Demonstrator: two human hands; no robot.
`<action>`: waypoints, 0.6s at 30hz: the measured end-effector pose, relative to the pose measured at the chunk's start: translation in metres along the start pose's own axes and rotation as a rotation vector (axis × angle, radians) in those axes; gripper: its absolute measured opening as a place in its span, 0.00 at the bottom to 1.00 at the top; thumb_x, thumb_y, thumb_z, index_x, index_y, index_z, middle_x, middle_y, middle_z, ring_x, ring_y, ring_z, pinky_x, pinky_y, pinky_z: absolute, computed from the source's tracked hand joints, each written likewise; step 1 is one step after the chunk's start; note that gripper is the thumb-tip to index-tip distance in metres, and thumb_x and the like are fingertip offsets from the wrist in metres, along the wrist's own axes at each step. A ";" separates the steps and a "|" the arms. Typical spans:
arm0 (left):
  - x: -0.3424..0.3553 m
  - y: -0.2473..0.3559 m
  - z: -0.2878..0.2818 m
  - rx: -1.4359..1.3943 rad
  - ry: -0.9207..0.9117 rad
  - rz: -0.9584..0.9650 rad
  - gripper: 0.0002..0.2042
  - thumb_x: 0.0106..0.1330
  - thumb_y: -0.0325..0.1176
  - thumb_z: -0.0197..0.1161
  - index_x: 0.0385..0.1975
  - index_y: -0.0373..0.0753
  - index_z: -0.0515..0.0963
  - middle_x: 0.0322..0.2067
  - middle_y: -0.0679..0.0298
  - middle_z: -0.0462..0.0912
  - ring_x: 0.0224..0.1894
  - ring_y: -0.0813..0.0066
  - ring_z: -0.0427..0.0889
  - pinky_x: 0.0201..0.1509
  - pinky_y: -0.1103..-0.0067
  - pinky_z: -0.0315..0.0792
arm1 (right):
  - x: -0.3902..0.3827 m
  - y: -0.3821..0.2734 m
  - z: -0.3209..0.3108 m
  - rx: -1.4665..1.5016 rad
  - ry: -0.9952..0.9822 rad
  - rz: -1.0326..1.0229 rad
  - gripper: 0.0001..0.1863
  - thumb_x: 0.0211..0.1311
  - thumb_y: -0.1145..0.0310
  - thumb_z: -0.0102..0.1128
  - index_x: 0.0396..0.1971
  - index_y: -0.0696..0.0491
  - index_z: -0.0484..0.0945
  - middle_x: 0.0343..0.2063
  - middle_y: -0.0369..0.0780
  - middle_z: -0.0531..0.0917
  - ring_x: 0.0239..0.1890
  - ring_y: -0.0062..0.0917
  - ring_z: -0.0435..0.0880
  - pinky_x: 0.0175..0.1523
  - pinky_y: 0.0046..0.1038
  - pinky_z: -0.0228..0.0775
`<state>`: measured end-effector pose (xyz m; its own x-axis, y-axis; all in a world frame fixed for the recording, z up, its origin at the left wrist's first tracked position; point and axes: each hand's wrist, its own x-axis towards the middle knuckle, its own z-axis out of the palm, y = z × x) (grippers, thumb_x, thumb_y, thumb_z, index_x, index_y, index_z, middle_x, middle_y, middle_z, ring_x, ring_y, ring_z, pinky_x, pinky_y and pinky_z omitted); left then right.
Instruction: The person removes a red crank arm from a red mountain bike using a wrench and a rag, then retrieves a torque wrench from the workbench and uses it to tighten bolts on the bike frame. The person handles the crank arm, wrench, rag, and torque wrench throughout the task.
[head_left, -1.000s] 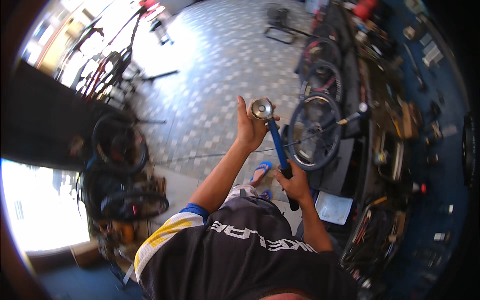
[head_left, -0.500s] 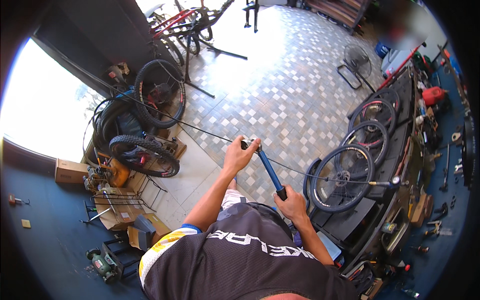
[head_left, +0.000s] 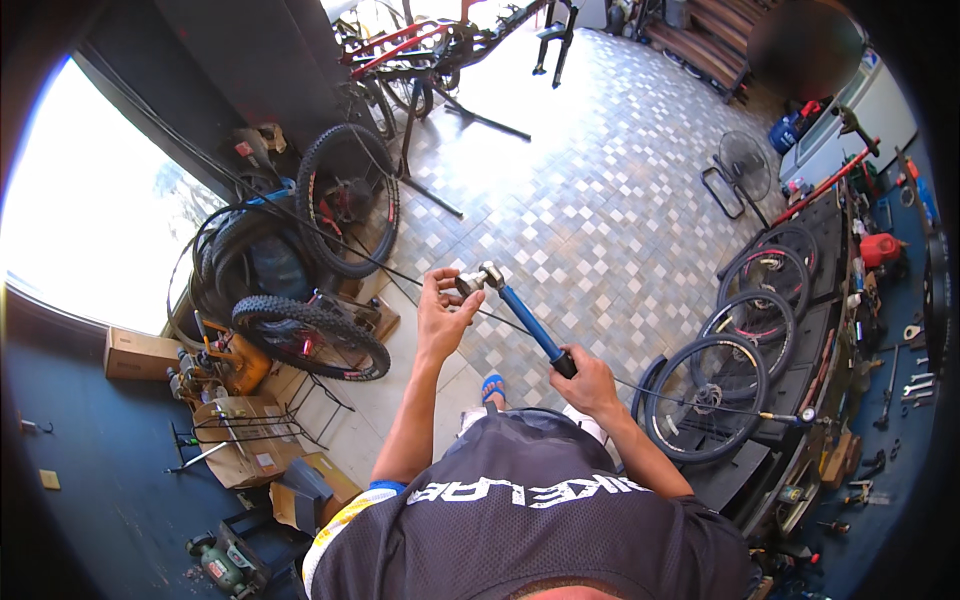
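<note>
I grip the black handle of a blue-shafted wrench (head_left: 526, 320) with my right hand (head_left: 590, 382), the tool angled up and left. At its silver head is a wide, metal socket-like fitting (head_left: 472, 283). My left hand (head_left: 444, 315) has its fingers curled at that fitting, holding it between thumb and fingers. A thin black hose (head_left: 395, 271) runs across behind both hands. My feet in blue sandals (head_left: 493, 388) show below.
Bicycle wheels (head_left: 705, 393) lean along a dark bench on the right, beside a tool wall (head_left: 905, 380). Tires (head_left: 230, 260), cardboard boxes (head_left: 140, 352) and a yellow compressor (head_left: 243, 360) crowd the left. Bike frames (head_left: 450, 45) stand at the back. A fan (head_left: 740, 165) sits on the tiled floor.
My left hand has shifted left, its fingers now round the fitting, which has tilted from facing up to sideways. The wrench leans further left. The view has turned, showing more of the back.
</note>
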<state>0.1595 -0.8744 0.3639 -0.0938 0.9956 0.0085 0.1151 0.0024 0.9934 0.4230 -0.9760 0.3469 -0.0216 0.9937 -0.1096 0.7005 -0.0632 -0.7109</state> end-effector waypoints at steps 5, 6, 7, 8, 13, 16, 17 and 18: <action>0.044 -0.007 -0.035 -0.136 -0.028 -0.216 0.24 0.68 0.42 0.72 0.51 0.31 0.71 0.31 0.58 0.84 0.25 0.79 0.80 0.27 0.81 0.77 | 0.043 -0.018 0.012 -0.035 -0.019 -0.062 0.23 0.56 0.57 0.68 0.49 0.53 0.80 0.27 0.50 0.86 0.34 0.48 0.88 0.41 0.44 0.78; 0.055 -0.002 -0.038 -0.147 -0.051 -0.267 0.24 0.68 0.43 0.72 0.50 0.31 0.71 0.31 0.58 0.84 0.23 0.80 0.80 0.27 0.81 0.77 | 0.052 -0.021 0.014 -0.027 -0.015 -0.070 0.23 0.56 0.57 0.68 0.48 0.53 0.80 0.27 0.50 0.86 0.34 0.48 0.87 0.41 0.44 0.78; 0.063 0.001 -0.042 -0.157 -0.073 -0.318 0.24 0.68 0.43 0.72 0.49 0.31 0.71 0.30 0.59 0.85 0.22 0.80 0.79 0.26 0.81 0.76 | 0.058 -0.024 0.016 -0.018 -0.011 -0.078 0.22 0.56 0.57 0.68 0.48 0.54 0.80 0.27 0.51 0.86 0.34 0.48 0.87 0.41 0.44 0.78; 0.066 -0.003 -0.045 -0.144 -0.072 -0.317 0.26 0.67 0.45 0.73 0.51 0.30 0.72 0.31 0.58 0.84 0.25 0.79 0.80 0.27 0.81 0.76 | 0.061 -0.027 0.017 -0.020 -0.021 -0.065 0.22 0.56 0.58 0.68 0.48 0.53 0.81 0.29 0.51 0.86 0.34 0.48 0.87 0.41 0.44 0.78; 0.093 -0.006 -0.031 0.034 0.007 -0.144 0.24 0.68 0.44 0.72 0.52 0.29 0.75 0.30 0.62 0.84 0.28 0.80 0.80 0.27 0.82 0.74 | 0.098 -0.029 0.010 0.041 -0.030 -0.044 0.22 0.56 0.57 0.68 0.49 0.52 0.81 0.32 0.50 0.87 0.35 0.48 0.88 0.43 0.44 0.79; 0.109 -0.004 -0.037 0.009 0.079 -0.217 0.23 0.76 0.50 0.60 0.35 0.30 0.81 0.19 0.62 0.81 0.19 0.82 0.75 0.24 0.83 0.69 | 0.126 -0.031 0.001 0.032 -0.157 -0.039 0.23 0.56 0.56 0.65 0.50 0.51 0.80 0.31 0.49 0.87 0.36 0.47 0.88 0.44 0.45 0.79; 0.117 -0.006 -0.031 0.038 0.029 -0.260 0.25 0.78 0.52 0.55 0.37 0.31 0.81 0.17 0.62 0.79 0.19 0.81 0.75 0.22 0.82 0.68 | 0.130 -0.014 0.004 0.036 -0.129 -0.060 0.23 0.56 0.56 0.64 0.50 0.51 0.80 0.32 0.50 0.87 0.36 0.48 0.88 0.45 0.45 0.79; 0.122 0.003 -0.022 0.064 0.066 -0.334 0.26 0.78 0.54 0.54 0.39 0.32 0.82 0.17 0.62 0.80 0.18 0.80 0.75 0.20 0.82 0.69 | 0.132 -0.014 -0.003 0.047 -0.153 -0.066 0.24 0.55 0.55 0.64 0.51 0.51 0.79 0.31 0.50 0.87 0.36 0.49 0.87 0.45 0.46 0.79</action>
<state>0.1267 -0.7550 0.3707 -0.2007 0.9304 -0.3068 0.1290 0.3355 0.9332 0.4123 -0.8435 0.3445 -0.1775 0.9705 -0.1634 0.6599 -0.0058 -0.7513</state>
